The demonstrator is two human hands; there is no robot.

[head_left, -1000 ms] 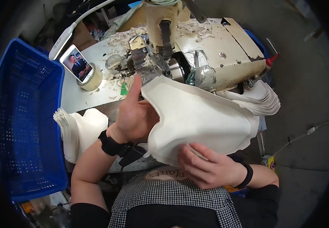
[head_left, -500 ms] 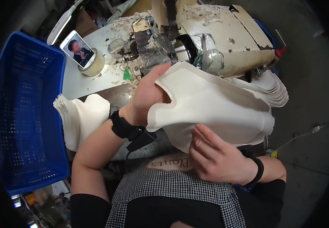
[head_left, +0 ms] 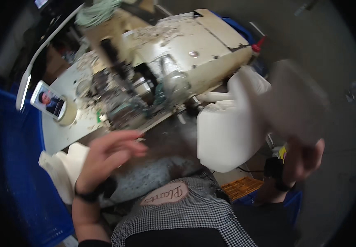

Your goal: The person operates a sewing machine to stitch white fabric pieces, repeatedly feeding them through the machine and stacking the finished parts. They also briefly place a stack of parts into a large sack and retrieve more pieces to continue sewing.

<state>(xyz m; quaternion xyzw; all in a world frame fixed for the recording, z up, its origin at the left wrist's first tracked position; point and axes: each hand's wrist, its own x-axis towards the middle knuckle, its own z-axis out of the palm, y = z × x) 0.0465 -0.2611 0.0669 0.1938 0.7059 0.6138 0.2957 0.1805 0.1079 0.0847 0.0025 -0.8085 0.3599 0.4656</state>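
Note:
My left hand [head_left: 114,153], fingers stretched out and holding nothing, is over the front of the worktable, next to a stack of white cut sheet pieces [head_left: 73,164] at the left. Far to the right, my right hand [head_left: 307,158] is closed on the lower end of a greyish flat sheet piece [head_left: 295,103], which stands up from it, smeared by motion. Between the hands, a bundle of white curved sheet pieces [head_left: 223,140] hangs at the table's right front edge. The right hand's fingers are partly hidden and blurred.
A machine [head_left: 143,84] with a metal drum and a cream housing [head_left: 198,45] fills the table's back, with pale scraps [head_left: 157,35] on it. A phone [head_left: 48,100] leans on a round holder. Blue crates [head_left: 13,136] stand left; an orange crate [head_left: 241,187] is low right.
My left hand has let go of the white sheet piece and moved left and down. My right hand has swung far right, now with a greyish piece. The view has turned.

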